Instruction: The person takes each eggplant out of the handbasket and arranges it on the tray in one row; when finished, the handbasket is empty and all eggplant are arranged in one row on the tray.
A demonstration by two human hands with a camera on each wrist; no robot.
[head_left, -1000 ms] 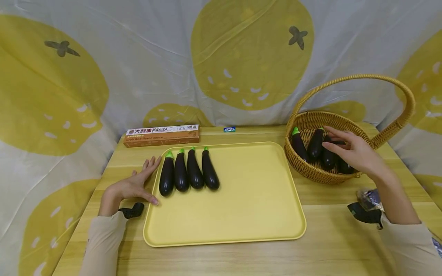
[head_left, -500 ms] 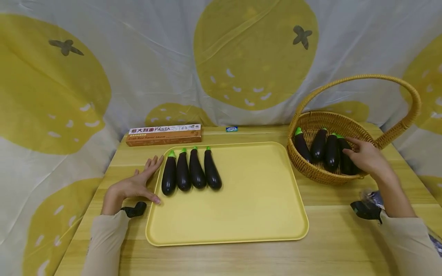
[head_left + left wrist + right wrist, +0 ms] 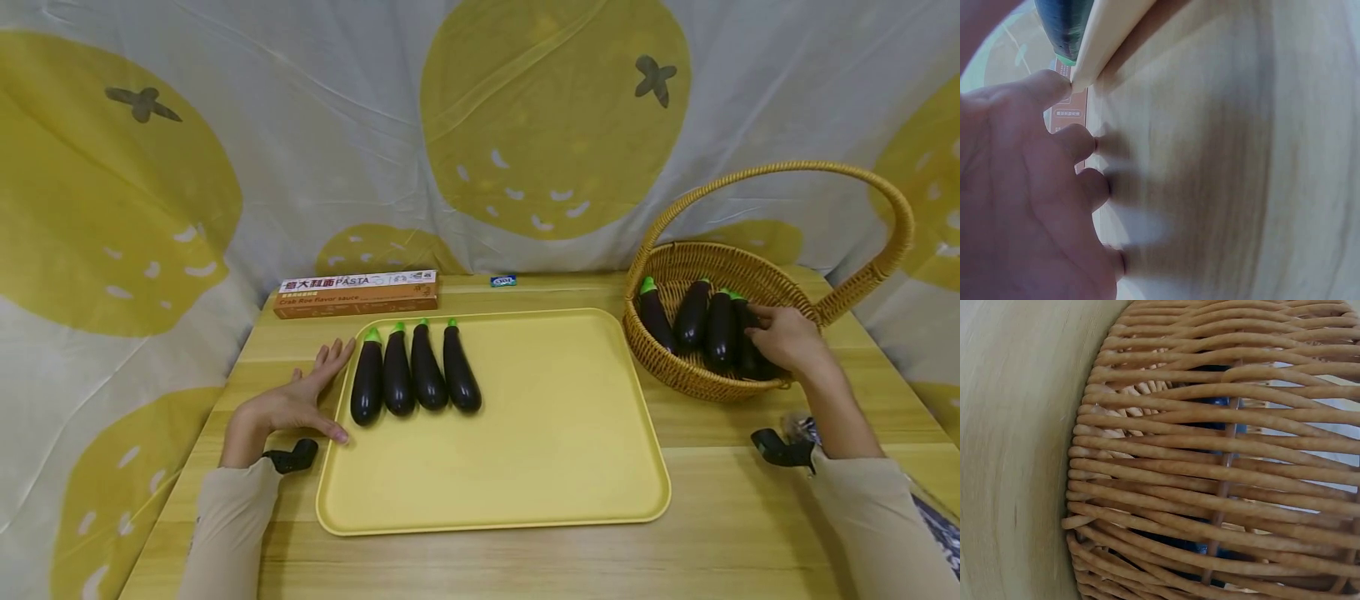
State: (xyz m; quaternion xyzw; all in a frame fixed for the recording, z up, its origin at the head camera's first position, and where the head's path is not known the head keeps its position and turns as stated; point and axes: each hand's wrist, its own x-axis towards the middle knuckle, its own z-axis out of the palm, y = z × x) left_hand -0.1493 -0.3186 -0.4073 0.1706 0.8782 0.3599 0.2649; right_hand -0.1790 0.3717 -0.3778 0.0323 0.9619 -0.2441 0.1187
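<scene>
My left hand [image 3: 288, 408] lies at the tray's left edge with its fingers spread, the thumb over the rim. Its straight fingers reach to the tabletop in the left wrist view. Several dark purple eggplants [image 3: 426, 367] with green stems lie in a row on the yellow tray [image 3: 555, 467]. At the right, my right hand [image 3: 791, 340] is inside the wicker basket [image 3: 675, 379], its fingers and thumb on the rightmost eggplant [image 3: 750, 354], partly hidden by the hand. More eggplants [image 3: 692, 315] lie beside it. The right wrist view shows only the basket's woven side [image 3: 1210, 469] up close.
A pasta box [image 3: 356, 296] lies behind the tray's left corner, with a small blue packet [image 3: 503, 281] to its right. The basket's tall handle [image 3: 772, 167] arches over it. A shiny crumpled wrapper [image 3: 801, 427] is near the right wrist. A patterned cloth hangs behind.
My right hand has moved right and down within the basket, from above the middle eggplants to the rightmost one, and its fingers have closed in. The left hand stays at the tray's edge.
</scene>
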